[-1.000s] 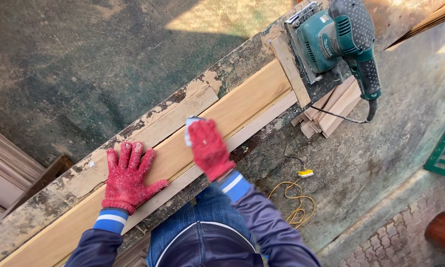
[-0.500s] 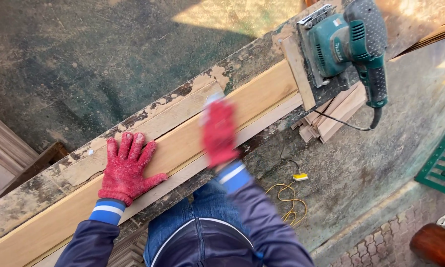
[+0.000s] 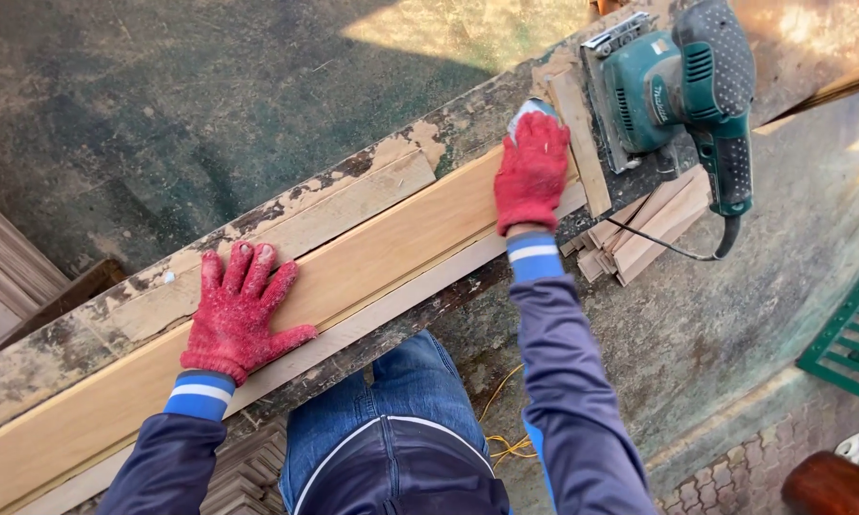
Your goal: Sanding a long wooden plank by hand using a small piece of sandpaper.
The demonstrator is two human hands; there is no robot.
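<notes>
Sanding of the pale wooden plank [image 3: 372,257] is judged to be in hand and partly done: the plank lies lengthwise on the worn, paint-flaked workbench [image 3: 258,215], and its upper face looks clean and even from the left hand to the right, though the head view cannot show how smooth it is. The left hand [image 3: 234,315], in a red knit glove, lies flat on the plank with fingers spread, pressing it down and grasping nothing. The right hand [image 3: 532,174], likewise gloved, is closed over a small pale pad [image 3: 527,108] at the plank's far end, fingers pressed together on top of it; only a corner of the pad shows, so whether it is abrasive paper or cloth cannot be told. Just beyond that hand, a narrow wooden strip [image 3: 574,133] crosses the bench, and a teal electric sander [image 3: 677,81] rests on the bench unheld, its cord [image 3: 673,248] hanging over the edge above a stack of short wood offcuts [image 3: 639,234]. The stretch of plank nearer than the left hand runs out of frame at lower left, so its condition is unknown. The plank's underside and near edge are hidden, partly by the person's own jeans and sleeves.
</notes>
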